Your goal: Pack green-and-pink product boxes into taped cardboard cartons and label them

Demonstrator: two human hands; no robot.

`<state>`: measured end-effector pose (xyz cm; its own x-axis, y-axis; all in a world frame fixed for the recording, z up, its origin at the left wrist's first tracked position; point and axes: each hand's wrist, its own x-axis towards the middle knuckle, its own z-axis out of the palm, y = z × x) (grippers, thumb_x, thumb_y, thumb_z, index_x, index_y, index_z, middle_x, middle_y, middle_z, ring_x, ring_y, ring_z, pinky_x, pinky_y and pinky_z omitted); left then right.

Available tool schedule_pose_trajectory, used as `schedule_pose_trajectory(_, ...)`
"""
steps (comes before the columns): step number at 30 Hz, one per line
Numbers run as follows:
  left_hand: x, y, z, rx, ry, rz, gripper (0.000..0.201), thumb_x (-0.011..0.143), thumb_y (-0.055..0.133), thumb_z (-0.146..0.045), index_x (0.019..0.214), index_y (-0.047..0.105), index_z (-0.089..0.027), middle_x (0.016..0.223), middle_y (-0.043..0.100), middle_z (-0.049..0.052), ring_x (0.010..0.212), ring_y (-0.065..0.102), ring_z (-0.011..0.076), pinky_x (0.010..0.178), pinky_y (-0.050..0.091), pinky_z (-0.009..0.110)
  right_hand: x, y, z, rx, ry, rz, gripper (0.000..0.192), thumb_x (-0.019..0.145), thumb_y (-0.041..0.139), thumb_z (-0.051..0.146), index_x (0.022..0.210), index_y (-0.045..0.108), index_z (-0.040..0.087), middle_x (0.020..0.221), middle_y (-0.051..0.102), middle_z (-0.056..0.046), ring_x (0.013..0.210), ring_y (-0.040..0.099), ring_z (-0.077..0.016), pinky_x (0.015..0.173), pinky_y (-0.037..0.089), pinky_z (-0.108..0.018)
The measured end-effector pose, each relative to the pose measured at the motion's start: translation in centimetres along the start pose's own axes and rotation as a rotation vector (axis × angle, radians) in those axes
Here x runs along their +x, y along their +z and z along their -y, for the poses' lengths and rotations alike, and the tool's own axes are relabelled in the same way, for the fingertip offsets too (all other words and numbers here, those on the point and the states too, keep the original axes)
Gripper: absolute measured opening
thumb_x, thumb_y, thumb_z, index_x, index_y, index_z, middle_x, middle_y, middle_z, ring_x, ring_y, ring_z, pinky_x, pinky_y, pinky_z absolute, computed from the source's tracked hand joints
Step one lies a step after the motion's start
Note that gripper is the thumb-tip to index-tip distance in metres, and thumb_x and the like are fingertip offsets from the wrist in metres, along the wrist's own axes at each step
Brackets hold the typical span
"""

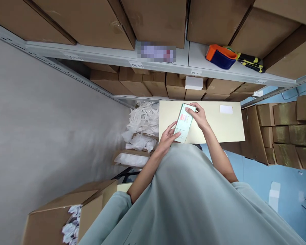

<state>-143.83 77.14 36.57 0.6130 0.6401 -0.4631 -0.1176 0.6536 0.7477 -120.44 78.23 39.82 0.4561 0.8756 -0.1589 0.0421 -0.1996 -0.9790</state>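
Observation:
A small pale green box (185,121) with coloured print on its face is held between both hands above a cream table top (219,126). My left hand (167,136) grips its near end from below. My right hand (199,114) holds its far end, fingers curled over the top edge. The box is tilted, long side running away from me. A small white label or card (226,109) lies on the table to the right of the hands.
Metal shelves (168,63) carry brown cartons above and behind. An orange-blue tape dispenser (220,56) and a yellow-black tool (251,63) lie on the shelf. White plastic bags (142,126) fill boxes at the left; an open carton (66,214) stands near left; stacked cartons (283,132) at right.

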Motion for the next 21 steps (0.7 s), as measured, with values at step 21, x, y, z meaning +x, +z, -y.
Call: schedule_pose_trajectory(21,0.0,-1.6,1.3,-0.150,-0.142,0.095,0.084,0.083,0.099,-0.055,0.154,0.067,-0.024,0.129,0.085,0.012,0.096,0.084,0.0256,0.071,0.068,0.029,-1.4,-2.4,0.5,0.122,0.031,0.079,0.070,0.069,0.094,0.082,0.103,0.065,0.028,0.098,0.068,0.001,0.085,0.065,-0.0190,0.067,0.053,-0.029)
